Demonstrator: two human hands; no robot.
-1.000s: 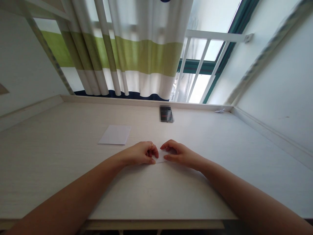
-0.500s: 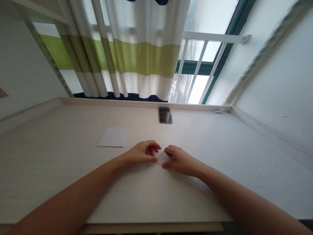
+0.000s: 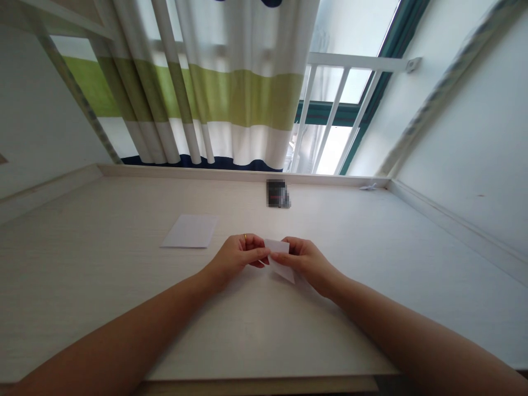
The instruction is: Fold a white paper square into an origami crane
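A small folded piece of white paper [image 3: 282, 268] is held between my two hands, just above the pale desk [image 3: 264, 335]. My left hand [image 3: 243, 253], with a ring on one finger, pinches the paper's left edge between thumb and fingers. My right hand [image 3: 307, 259] grips it from the right, its thumb lying across the near face and the fingers behind. The right fingertips are partly hidden by the paper. To the left, beyond my left hand, a flat stack or sheet of white paper [image 3: 190, 231] lies on the desk.
A dark pixelated object [image 3: 278, 193] lies by the desk's raised back edge. In the far right corner is a small white scrap [image 3: 368, 187]. Behind the desk hang a white and green curtain [image 3: 247, 99] and a white railing [image 3: 358, 61] before a window.
The small paper has been lifted off the desk and turned, so more of its face shows. My left hand has closed on its edge; my right thumb has moved up across it.
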